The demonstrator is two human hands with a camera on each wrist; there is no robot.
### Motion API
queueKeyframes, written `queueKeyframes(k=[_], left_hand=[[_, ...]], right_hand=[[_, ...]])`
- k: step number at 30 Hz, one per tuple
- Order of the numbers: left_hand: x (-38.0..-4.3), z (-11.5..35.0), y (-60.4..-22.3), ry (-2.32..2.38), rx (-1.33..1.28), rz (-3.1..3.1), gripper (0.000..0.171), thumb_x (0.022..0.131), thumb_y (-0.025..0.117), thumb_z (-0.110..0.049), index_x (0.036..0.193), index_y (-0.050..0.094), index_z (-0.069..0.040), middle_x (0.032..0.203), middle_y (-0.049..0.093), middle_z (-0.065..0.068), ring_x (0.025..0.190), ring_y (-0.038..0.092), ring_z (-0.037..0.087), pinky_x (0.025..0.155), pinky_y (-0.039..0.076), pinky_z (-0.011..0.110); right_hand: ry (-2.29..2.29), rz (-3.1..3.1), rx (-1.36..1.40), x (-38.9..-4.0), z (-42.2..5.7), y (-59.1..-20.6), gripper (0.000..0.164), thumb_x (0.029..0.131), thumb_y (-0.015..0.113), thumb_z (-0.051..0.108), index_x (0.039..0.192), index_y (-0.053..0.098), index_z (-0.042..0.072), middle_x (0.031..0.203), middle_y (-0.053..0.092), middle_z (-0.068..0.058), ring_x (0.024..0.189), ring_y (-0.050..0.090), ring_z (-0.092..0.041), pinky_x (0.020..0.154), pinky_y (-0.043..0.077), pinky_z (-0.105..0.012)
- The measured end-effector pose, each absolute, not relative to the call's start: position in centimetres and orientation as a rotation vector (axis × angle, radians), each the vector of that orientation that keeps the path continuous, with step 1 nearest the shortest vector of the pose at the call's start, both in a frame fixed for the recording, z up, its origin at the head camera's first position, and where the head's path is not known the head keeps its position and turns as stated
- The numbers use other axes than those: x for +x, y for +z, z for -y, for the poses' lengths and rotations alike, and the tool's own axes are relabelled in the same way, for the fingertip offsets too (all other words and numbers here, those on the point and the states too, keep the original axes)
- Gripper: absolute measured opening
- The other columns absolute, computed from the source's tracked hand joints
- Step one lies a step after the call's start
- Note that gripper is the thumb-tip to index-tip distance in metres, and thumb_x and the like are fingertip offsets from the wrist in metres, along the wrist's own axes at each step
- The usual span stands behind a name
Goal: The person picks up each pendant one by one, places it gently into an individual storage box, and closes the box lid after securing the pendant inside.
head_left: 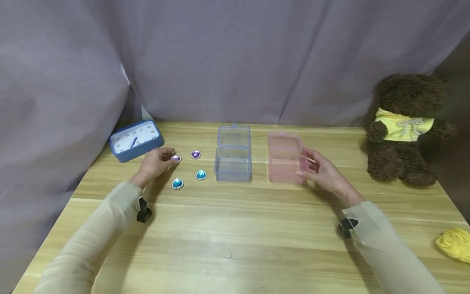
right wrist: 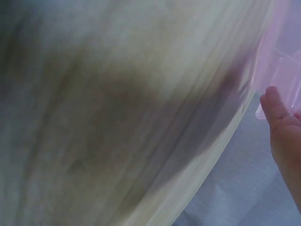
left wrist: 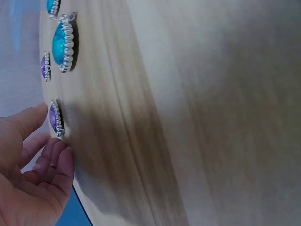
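Note:
At the left of the table my left hand (head_left: 154, 164) has its thumb and fingertips at opposite edges of a purple heart-shaped gem (head_left: 176, 159) with a pearly rim. In the left wrist view the same purple gem (left wrist: 55, 117) sits low at the tabletop between them. Beside it lie another purple gem (head_left: 196, 154) and two blue ones, the nearer blue gem (head_left: 178, 183) and a farther blue gem (head_left: 201, 174). My right hand (head_left: 323, 173) grips the right side of a see-through pink box (head_left: 282, 177), thumb in front, fingers behind. The box's lid stands open.
A see-through bluish box (head_left: 233, 176) with its lid up stands between the gems and the pink box. A blue clock (head_left: 136, 141) lies behind my left hand. A brown teddy bear (head_left: 404, 130) sits at the back right, and a yellow bundle (head_left: 455, 244) lies at the right edge.

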State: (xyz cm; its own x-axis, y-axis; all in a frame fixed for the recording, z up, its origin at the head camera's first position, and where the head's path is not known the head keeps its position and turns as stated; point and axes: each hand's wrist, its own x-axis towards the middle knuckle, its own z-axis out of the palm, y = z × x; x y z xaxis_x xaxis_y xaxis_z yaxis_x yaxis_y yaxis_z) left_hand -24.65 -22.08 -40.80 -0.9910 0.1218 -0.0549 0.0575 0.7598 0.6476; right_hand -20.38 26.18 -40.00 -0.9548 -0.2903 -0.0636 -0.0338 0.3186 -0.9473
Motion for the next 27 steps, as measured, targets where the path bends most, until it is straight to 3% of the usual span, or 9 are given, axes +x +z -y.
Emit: queueKeyframes(k=[4, 9, 15, 20, 27], left_hand=[[-24.9, 21.7, -40.9, 0.972, 0.221, -2.912, 0.035, 0.086, 0.068, -0.013, 0.116, 0.062, 0.003, 0.11, 0.065, 0.021, 0.096, 0.062, 0.032, 0.085, 0.051, 0.041], [-24.7, 21.7, -41.1, 0.956, 0.25, -2.949, 0.024, 0.084, 0.069, -0.011, 0.105, 0.066, 0.002, 0.098, 0.066, 0.017, 0.086, 0.057, 0.026, 0.076, 0.046, 0.034], [-24.0, 22.1, -41.1, 1.0, 0.254, -2.989, 0.019, 0.082, 0.071, -0.008, 0.099, 0.064, -0.002, 0.092, 0.068, 0.016, 0.084, 0.061, 0.027, 0.074, 0.047, 0.033], [-23.9, 22.2, -40.1, 1.174, 0.194, -2.877, 0.023, 0.084, 0.07, -0.012, 0.105, 0.064, -0.003, 0.1, 0.068, 0.018, 0.089, 0.065, 0.025, 0.072, 0.052, 0.025], [-25.1, 19.1, -36.8, 1.649, 0.179, -2.447, 0.037, 0.089, 0.064, -0.009, 0.121, 0.055, 0.007, 0.095, 0.061, 0.007, 0.079, 0.064, 0.003, 0.079, 0.056, 0.023]], right_hand=[[-1.713, -2.347, -0.297, -20.3, -26.3, -40.1, 0.078, 0.085, 0.063, -0.006, 0.145, 0.014, -0.009, 0.152, 0.014, -0.029, 0.136, 0.023, -0.045, 0.095, 0.041, -0.011], [-1.699, -2.348, -0.319, -20.3, -26.4, -40.2, 0.077, 0.085, 0.062, -0.007, 0.145, 0.013, -0.008, 0.152, 0.013, -0.028, 0.137, 0.02, -0.045, 0.095, 0.04, -0.011], [-1.627, -2.369, -0.363, -20.4, -26.2, -39.9, 0.078, 0.086, 0.061, -0.006, 0.146, 0.011, -0.008, 0.151, 0.011, -0.031, 0.137, 0.019, -0.046, 0.104, 0.035, -0.021], [-1.6, -2.373, -0.376, -20.4, -26.0, -39.7, 0.08, 0.087, 0.061, -0.006, 0.147, 0.007, -0.008, 0.151, 0.011, -0.031, 0.137, 0.019, -0.046, 0.107, 0.031, -0.034], [-1.614, -2.382, -0.452, -20.3, -26.6, -40.0, 0.083, 0.087, 0.065, 0.005, 0.146, 0.009, -0.008, 0.15, 0.012, -0.033, 0.136, 0.022, -0.047, 0.107, 0.033, -0.032]])
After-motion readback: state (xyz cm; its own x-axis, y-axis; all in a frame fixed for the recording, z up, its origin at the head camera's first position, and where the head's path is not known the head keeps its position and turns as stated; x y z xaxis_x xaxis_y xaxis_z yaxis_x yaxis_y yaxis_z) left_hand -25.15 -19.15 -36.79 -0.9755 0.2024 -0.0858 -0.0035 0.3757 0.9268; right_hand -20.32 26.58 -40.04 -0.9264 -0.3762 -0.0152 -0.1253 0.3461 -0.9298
